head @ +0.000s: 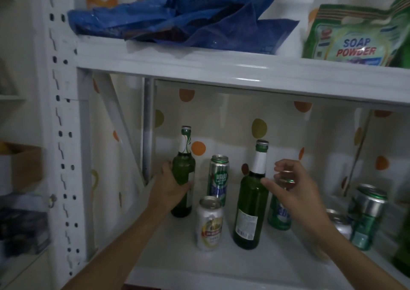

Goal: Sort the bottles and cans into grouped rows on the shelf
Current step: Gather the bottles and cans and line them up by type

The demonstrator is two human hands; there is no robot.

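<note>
The white shelf (221, 274) spreads below both forearms, and everything on it stands upright, long axes vertical. Largest of the task's things are two green bottles: the left bottle (184, 169) sits inside the left hand (170, 185), whose fingers wrap its body from the left side, clamped on it; the taller-looking front bottle (251, 203) stands just left of the right hand (292, 185), whose thumb touches or nearly touches its shoulder. That right hand is spread, fingers apart, hovering over a green can (278, 216) directly beneath its palm; whether the fingers have met the can's rim cannot be told, since the hand hides the top. Between the two hands stand a silver-green can (218, 178) further back and a white can (208, 223) nearer the person. Right of the right hand, well apart, stands another green can (367, 218). The coming move probably turns on this: the right hand is nearest the hidden can, straight below it, so a short downward close would take it.
</note>
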